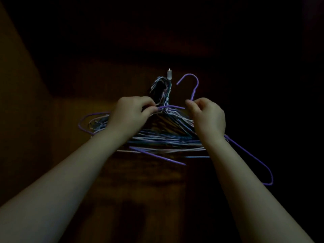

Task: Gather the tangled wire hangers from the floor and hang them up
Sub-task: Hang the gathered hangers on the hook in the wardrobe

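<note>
Really dim shot, murky brown everywhere, and the top and right of the frame go nearly black. Only the middle catches faint light. Soft, slightly blurry detail.

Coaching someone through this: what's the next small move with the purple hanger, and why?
Probably lift the purple hanger leftward onto the wall hook. Its hook is free just right of it, where the bundle of hangers already hangs; left hand and right hand pinch it.

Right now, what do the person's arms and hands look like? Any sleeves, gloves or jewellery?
Both the left hand and right hand are bare: no gloves, rings or watch visible. No sleeves show up to the picture's edge. Dim light could hide small details.
</note>
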The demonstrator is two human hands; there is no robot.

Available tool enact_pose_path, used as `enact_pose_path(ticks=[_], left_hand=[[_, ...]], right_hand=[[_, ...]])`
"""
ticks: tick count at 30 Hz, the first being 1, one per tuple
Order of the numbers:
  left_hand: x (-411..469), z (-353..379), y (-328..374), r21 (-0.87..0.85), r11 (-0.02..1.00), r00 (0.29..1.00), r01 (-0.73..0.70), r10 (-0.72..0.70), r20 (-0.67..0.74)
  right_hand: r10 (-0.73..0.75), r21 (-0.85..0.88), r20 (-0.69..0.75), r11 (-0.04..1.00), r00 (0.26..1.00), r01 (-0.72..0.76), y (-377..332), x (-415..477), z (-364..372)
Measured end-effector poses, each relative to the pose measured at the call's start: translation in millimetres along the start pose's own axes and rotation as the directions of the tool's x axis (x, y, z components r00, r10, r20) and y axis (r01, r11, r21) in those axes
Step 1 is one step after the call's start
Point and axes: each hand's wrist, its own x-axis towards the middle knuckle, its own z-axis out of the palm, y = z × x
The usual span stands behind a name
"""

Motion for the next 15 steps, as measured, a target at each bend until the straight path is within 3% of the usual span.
enact_pose_path(ticks=[3, 10, 15], left_hand=[[25, 7, -6, 0.066, 0.998, 0.998, 0.010, -0.005, -0.066], [57, 20, -21, 0.194, 0.979, 0.993, 0.065, -0.045, -0.107], [46, 25, -35, 0.219, 0.970, 0.989, 0.102, -0.074, -0.131]], right_hand=[[-0.021, 0.041, -0.008, 0.999, 1.000, 0.021, -1, 31, 12], [-0.001, 0.135, 0.126, 0.991, 0.992, -0.016, 1, 75, 44], [-0.068, 0.132, 0.153, 0.990, 0.986, 0.048, 3, 79, 59]])
